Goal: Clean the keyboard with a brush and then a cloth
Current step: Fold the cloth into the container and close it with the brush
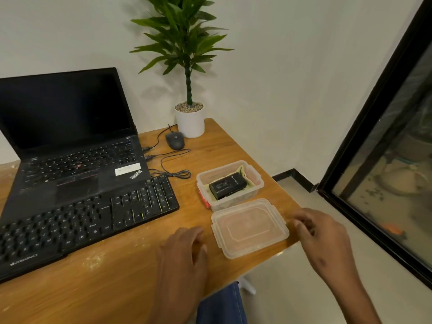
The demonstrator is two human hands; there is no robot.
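A black external keyboard (pixel 79 220) lies on the wooden desk (pixel 131 272), in front of an open black laptop (pixel 70 136). To its right stands an open clear plastic box (pixel 254 181) holding a black brush case (pixel 228 185) on a yellowish cloth (pixel 242 170). The box's clear lid (pixel 250 228) lies flat just in front of it. My left hand (pixel 184 253) rests on the desk left of the lid, fingers loosely spread, holding nothing. My right hand (pixel 320 235) hovers right of the lid at the desk's edge, fingers curled but empty.
A wired black mouse (pixel 174 140) and its looped cable (pixel 175 164) lie behind the box. A potted plant in a white pot (pixel 190 122) stands at the back corner. The desk ends right of the lid; a dark-framed glass door (pixel 385 160) is further right.
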